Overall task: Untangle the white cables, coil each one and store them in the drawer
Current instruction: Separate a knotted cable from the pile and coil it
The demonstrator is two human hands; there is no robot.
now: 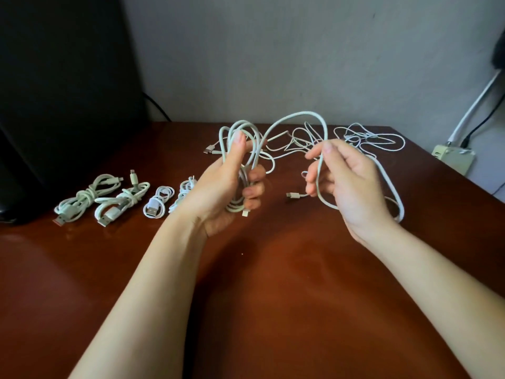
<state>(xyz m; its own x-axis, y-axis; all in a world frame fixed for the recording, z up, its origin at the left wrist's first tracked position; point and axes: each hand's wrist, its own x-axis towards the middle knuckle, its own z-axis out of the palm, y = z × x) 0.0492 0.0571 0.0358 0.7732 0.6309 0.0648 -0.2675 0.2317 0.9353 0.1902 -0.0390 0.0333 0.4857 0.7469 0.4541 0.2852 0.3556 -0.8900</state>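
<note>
Above the middle of the reddish-brown desk (273, 296), the left hand (218, 187) has its fingers (255, 176) curled round several loops of a white cable (297, 114). The cable arches over to the right hand (352, 184), which holds it between thumb and curled fingers. Four coiled cables (120, 198) lie in a row toward the left edge. Behind the hands, a loose cable tangle (369, 138) sprawls along the far edge. A power strip (453, 158) sits beyond the far right corner.

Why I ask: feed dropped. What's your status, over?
Left hand grips half-wound coil. Right hand holds its loose run. Four coiled cables at left; tangle behind.
</note>
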